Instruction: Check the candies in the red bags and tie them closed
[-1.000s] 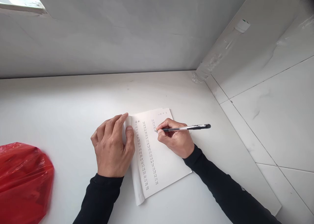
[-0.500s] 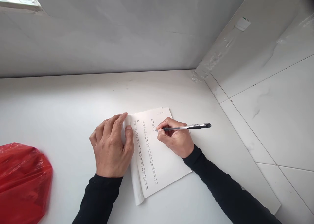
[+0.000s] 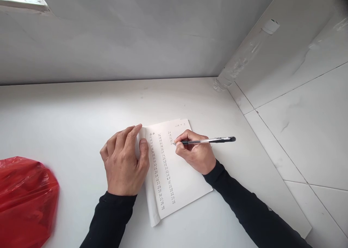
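A notebook [image 3: 189, 188] lies open on the white table, tilted a little, with columns of handwritten two-digit numbers on its page. Its turned-back pages [image 3: 152, 208] make a rounded fold along the left side. My left hand [image 3: 125, 163] grips that fold near the top, thumb on the page side and fingers bent over the outer side. In a pinch between thumb and fingers, my right hand [image 3: 196, 152] holds a clear-barrelled black gel pen [image 3: 214, 141]. The pen's tip meets the paper at the lowest number of the short third column.
A red plastic bag [image 3: 25, 201] sits at the left edge of view. Toward the back right corner a clear plastic bottle [image 3: 240, 61] with a white cap stands by the tiled wall [image 3: 307, 132]. A grey wall [image 3: 136, 34] borders the table [image 3: 89, 110] behind.
The last number in the third column has gained a second digit, and the pen tip has moved slightly right. My left hand keeps its hold on the notebook.
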The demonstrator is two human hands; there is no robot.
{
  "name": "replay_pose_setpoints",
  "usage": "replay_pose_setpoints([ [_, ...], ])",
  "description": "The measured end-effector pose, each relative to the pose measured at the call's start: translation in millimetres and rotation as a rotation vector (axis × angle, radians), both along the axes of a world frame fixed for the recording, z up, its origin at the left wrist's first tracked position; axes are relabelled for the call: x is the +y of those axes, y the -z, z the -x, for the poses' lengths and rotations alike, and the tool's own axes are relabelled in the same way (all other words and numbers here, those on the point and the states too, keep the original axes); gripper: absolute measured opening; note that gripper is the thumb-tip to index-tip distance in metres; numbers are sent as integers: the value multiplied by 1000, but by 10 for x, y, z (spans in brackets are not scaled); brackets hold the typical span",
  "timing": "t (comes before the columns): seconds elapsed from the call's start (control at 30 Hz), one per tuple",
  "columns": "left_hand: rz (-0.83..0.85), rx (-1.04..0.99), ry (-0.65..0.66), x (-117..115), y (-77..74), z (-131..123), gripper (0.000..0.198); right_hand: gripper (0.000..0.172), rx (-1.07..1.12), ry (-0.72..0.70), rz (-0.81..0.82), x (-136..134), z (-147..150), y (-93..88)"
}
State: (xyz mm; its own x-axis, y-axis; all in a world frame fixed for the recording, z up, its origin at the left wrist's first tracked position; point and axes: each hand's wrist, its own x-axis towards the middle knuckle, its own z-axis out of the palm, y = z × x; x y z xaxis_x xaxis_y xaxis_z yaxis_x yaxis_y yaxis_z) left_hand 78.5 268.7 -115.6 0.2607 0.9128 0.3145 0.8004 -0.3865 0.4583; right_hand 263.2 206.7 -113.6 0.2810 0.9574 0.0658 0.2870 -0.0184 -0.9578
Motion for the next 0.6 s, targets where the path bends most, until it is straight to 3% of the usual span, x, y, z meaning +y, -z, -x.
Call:
replay_pose_setpoints([
  [0.43, -8, -3, 4, 3, 14, 3, 39, 2, 16, 36, -6, -5, -16, -5],
  [0.6, -5, 3, 0, -6, 0, -1, 38, 25, 53, 74, -1, -26, -10, -3],
])
